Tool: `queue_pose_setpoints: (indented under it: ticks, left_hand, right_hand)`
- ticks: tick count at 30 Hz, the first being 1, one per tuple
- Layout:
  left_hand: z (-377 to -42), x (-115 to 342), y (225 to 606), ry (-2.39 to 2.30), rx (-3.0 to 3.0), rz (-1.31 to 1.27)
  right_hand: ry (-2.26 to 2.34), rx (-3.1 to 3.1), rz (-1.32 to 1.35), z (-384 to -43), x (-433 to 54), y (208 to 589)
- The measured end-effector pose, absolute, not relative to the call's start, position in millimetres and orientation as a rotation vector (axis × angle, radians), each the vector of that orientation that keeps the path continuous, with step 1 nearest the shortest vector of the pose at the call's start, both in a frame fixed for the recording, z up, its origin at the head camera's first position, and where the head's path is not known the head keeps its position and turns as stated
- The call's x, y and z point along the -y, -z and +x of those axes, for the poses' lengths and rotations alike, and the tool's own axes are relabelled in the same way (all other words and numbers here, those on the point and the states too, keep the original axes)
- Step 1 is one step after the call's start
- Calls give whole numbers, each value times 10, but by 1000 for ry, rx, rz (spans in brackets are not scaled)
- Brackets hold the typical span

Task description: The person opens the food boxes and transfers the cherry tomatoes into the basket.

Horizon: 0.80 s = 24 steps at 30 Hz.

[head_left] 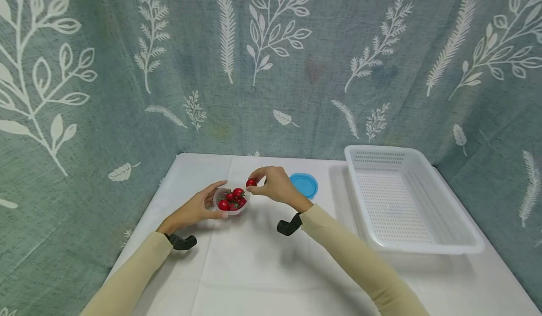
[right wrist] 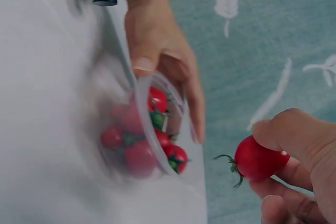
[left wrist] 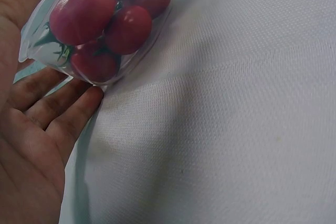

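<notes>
Pinched between the thumb and fingers of my right hand (head_left: 277,184) is a red cherry tomato (right wrist: 257,158) with a green stem. It is held beside the rim of a small clear plastic tub (head_left: 217,206) on the white cloth. Several more cherry tomatoes (head_left: 234,203) fill the tub. My left hand (head_left: 201,208) holds the tub from its left side, thumb at the near rim and fingers around the far side. In the left wrist view, the fingertips (left wrist: 94,95) touch the tub's wall.
A round blue lid (head_left: 304,185) lies on the white cloth (head_left: 254,278) behind my right wrist. To the right stands a large white perforated basket (head_left: 449,248). Green leaf-patterned fabric (head_left: 313,114) hangs along the back and sides.
</notes>
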<state>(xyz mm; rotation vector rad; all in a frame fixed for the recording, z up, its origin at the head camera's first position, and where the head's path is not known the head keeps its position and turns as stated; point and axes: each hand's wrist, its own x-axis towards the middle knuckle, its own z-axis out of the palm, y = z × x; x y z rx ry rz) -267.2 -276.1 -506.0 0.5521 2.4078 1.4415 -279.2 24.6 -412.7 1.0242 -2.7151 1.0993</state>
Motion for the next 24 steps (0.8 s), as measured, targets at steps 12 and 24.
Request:
queue_pose_setpoints:
  ticks: [12,24]
  left_hand:
    - [-2710,2810,5089,-1463,-2385,558]
    - [-2681,2805,5100,-1470,-2381,555]
  right_hand:
    - [-1163,2792,873,-2814,-742,3948]
    - [-1214,2815,695,-2824,-1355,3872]
